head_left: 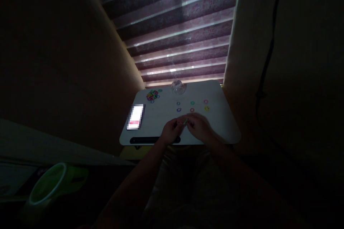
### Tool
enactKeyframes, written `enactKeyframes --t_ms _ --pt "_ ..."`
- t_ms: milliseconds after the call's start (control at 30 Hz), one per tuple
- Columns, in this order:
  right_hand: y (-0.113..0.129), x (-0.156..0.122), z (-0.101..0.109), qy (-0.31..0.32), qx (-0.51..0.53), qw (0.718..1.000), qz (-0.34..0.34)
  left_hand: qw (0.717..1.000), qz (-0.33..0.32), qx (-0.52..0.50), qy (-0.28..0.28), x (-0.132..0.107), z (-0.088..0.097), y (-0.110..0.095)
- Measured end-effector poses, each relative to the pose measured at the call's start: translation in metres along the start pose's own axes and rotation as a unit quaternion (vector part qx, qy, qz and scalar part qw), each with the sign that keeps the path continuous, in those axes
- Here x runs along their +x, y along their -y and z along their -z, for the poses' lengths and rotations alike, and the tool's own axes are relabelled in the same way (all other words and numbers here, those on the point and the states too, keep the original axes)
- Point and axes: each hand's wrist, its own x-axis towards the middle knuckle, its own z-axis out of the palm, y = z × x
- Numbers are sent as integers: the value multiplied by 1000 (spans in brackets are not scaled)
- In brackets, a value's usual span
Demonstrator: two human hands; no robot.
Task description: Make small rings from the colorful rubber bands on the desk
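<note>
My left hand and my right hand meet over the front of a white lap table. Both are closed, fingertips pinching a small green band that looks like a hair elastic. Just beyond them, small coloured elastics lie in two short rows: a blue one, a green one, a pink one, a purple one, a red one and a yellow one. A mixed pile of elastics rests at the far left.
A clear round container stands at the table's back edge. On the left lies a lit phone; a black slotted strip runs along the front edge. A pleated blind hangs behind. A green bin sits lower left.
</note>
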Motion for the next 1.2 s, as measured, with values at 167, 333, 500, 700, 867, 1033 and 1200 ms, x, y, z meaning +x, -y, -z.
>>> enactKeyframes --t_ms 167,333,500,700,867,1033,1200 --pt "3 0 -1 18 -42 998 -34 999 -4 14 -32 1 -1 3" --pt "5 0 0 31 -63 997 -18 994 11 59 -89 2 -6 4" --pt "2 -1 2 49 -55 997 -7 994 9 49 -95 2 -9 6" --pt "1 -1 2 63 -47 997 1 992 12 56 -108 2 -9 5" --pt "2 0 1 70 -65 995 5 998 -16 16 -57 -1 -7 -5" --pt "0 -1 -2 77 -105 991 16 999 -48 -10 -16 -1 0 -11" --pt "0 -4 -2 59 -78 995 20 998 -20 -53 -6 3 3 -7"
